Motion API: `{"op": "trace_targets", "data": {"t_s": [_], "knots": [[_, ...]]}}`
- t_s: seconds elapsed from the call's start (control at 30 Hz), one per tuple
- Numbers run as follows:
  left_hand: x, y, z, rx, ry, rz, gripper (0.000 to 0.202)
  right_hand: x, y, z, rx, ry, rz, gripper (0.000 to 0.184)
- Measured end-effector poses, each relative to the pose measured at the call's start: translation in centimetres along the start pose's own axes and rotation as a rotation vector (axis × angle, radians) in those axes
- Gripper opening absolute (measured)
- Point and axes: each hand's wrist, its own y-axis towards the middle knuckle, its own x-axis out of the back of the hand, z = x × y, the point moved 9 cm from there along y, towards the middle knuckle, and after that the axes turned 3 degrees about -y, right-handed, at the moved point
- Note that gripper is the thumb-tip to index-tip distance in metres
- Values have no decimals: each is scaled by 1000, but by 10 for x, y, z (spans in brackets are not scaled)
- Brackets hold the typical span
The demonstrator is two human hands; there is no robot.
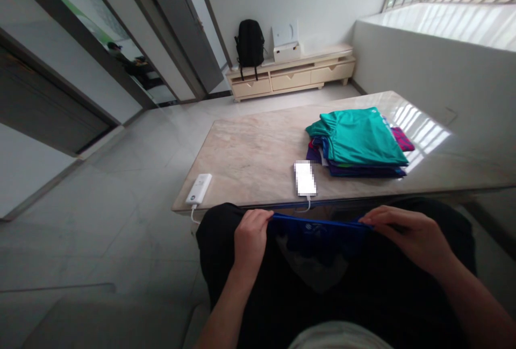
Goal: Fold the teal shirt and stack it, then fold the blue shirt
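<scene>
Between my two hands a dark blue garment is stretched taut above my lap, a small pale print below its top edge. My left hand pinches the left end of that edge, and my right hand pinches the right end. Most of the cloth hangs in shadow against my black trousers, so whether it is a shirt or shorts does not show. On the table beyond lies a stack of folded clothes, with a teal garment on top and dark blue, purple and pink cloth beneath.
The marble-topped table carries a white power bank and a phone, each with a white cable. Against the far wall a low cabinet holds a black backpack and a white box. A mirror-like panel at left reflects a person.
</scene>
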Motion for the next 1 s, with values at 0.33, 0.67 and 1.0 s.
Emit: {"op": "trace_targets", "data": {"t_s": [0.33,0.67,1.0], "knots": [[-11,-3,17,226,-516,-48,13,-18,-2,-54,-168,510,50,29],[-42,3,-31,138,-1063,166,24,-83,21,8,11,637,702,35],[-79,4,-38,256,-1031,214,29,-140,55,-3,-4,797,437,21]]}}
